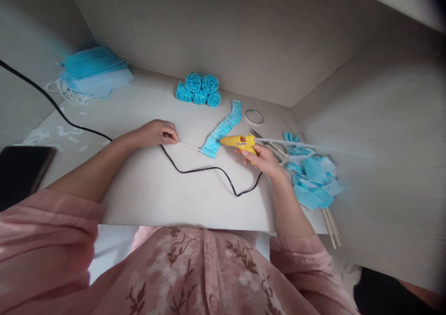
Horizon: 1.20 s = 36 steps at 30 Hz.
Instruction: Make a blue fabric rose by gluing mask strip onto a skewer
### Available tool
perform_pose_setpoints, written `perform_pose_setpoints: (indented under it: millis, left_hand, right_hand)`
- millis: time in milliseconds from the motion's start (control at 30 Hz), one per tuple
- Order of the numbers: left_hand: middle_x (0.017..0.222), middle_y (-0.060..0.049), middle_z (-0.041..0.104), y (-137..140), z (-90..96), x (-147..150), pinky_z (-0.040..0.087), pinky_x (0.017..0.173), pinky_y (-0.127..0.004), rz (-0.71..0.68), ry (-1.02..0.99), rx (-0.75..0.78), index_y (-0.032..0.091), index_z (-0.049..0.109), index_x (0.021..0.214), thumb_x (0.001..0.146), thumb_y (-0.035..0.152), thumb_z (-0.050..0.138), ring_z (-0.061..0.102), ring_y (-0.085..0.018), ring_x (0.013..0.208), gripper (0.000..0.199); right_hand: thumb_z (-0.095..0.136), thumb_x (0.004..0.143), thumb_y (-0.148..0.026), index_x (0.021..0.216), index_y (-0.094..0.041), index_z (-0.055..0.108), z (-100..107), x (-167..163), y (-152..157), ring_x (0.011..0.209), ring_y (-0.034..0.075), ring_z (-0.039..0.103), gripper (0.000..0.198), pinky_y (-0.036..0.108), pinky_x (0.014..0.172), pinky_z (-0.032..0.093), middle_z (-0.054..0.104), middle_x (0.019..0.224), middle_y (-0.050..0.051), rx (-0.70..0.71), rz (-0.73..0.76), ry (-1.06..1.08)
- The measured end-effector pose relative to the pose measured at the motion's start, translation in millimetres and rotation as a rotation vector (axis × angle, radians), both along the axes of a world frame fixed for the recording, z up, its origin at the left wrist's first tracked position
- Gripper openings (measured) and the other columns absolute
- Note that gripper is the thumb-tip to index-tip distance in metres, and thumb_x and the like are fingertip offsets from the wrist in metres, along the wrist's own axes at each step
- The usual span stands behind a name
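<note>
My left hand pinches one end of a thin pale stick. The stick's other end meets the near end of a crinkled blue strip, which lies slantwise on the table. In my right hand is a yellow hot glue gun, its fingers wrapped round the handle. The gun's nozzle points left, at or just over the strip; whether it touches cannot be made out. A long translucent glue stick juts from the gun's back. Several rolled blue flowers sit together behind the strip.
Blue face masks are stacked at the back left, with white scraps nearer. A black cord crosses the table. At right are a ring-shaped roll, scissors, blue scraps and sticks. A dark phone-like slab is far left.
</note>
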State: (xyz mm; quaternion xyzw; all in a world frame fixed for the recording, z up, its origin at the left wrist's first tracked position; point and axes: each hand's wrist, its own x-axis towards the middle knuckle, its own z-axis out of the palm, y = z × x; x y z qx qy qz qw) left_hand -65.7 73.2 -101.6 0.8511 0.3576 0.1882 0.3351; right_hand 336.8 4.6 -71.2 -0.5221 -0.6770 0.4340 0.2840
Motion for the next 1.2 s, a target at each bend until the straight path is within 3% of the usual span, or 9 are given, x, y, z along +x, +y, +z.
perform_pose_setpoints:
  millis: [133, 300, 633, 833, 1000, 1200]
  left_hand:
    - [0.086, -0.003, 0.072, 0.2, -0.3, -0.1, 0.046, 0.072, -0.023, 0.0, -0.001, 0.002, 0.02, 0.078, 0.086, 0.087, 0.044, 0.065, 0.063, -0.014, 0.079, 0.028]
    - [0.085, -0.004, 0.071, -0.7, 0.6, 0.5, 0.046, 0.071, -0.023, 0.002, -0.004, 0.008, 0.02, 0.079, 0.085, 0.088, 0.047, 0.065, 0.063, -0.014, 0.078, 0.031]
    - [0.088, -0.003, 0.072, -4.7, 7.6, -0.4, 0.046, 0.072, -0.022, -0.026, 0.006, -0.037, 0.02, 0.079, 0.088, 0.089, 0.049, 0.065, 0.063, -0.013, 0.078, 0.032]
    - [0.088, -0.003, 0.072, -4.8, 6.3, -0.2, 0.044, 0.07, -0.022, -0.018, 0.035, -0.067, 0.02, 0.079, 0.089, 0.09, 0.049, 0.063, 0.061, -0.013, 0.077, 0.033]
    - [0.087, -0.003, 0.071, -3.6, 4.5, 0.0, 0.044, 0.069, -0.024, -0.008, 0.041, -0.082, 0.02, 0.079, 0.088, 0.088, 0.046, 0.065, 0.061, -0.014, 0.076, 0.03]
    - [0.086, -0.003, 0.07, -3.5, 4.2, 0.8, 0.043, 0.067, -0.024, -0.003, 0.023, -0.09, 0.02, 0.079, 0.087, 0.086, 0.045, 0.066, 0.061, -0.014, 0.075, 0.028]
  right_hand:
    - [0.068, 0.086, -0.059, 0.101, -0.021, 0.073, -9.3, 2.3, 2.8, 0.06, 0.016, 0.063, 0.041, 0.032, 0.057, 0.049, 0.078, 0.112, 0.007, 0.007, 0.038, -0.044]
    - [0.066, 0.087, -0.06, 0.1, -0.02, 0.072, -7.8, 6.5, 3.2, 0.056, 0.014, 0.058, 0.043, 0.03, 0.051, 0.044, 0.078, 0.112, 0.008, 0.002, 0.043, -0.06]
    - [0.066, 0.087, -0.06, 0.097, -0.018, 0.073, -5.6, 9.2, 1.7, 0.053, 0.014, 0.053, 0.044, 0.028, 0.05, 0.041, 0.076, 0.082, 0.005, -0.001, 0.076, -0.082]
    - [0.07, 0.081, -0.063, 0.097, -0.02, 0.074, 0.2, 6.8, 0.4, 0.052, 0.014, 0.054, 0.046, 0.031, 0.049, 0.045, 0.078, 0.106, 0.007, -0.009, 0.046, -0.036]
    - [0.07, 0.082, -0.064, 0.101, -0.02, 0.075, 4.4, 3.7, -1.9, 0.053, 0.013, 0.054, 0.048, 0.031, 0.049, 0.047, 0.078, 0.109, 0.008, -0.003, -0.019, 0.025]
    - [0.068, 0.084, -0.062, 0.101, -0.02, 0.074, -4.9, 3.2, 0.9, 0.055, 0.014, 0.057, 0.045, 0.03, 0.053, 0.047, 0.077, 0.103, 0.006, 0.013, 0.032, -0.058]
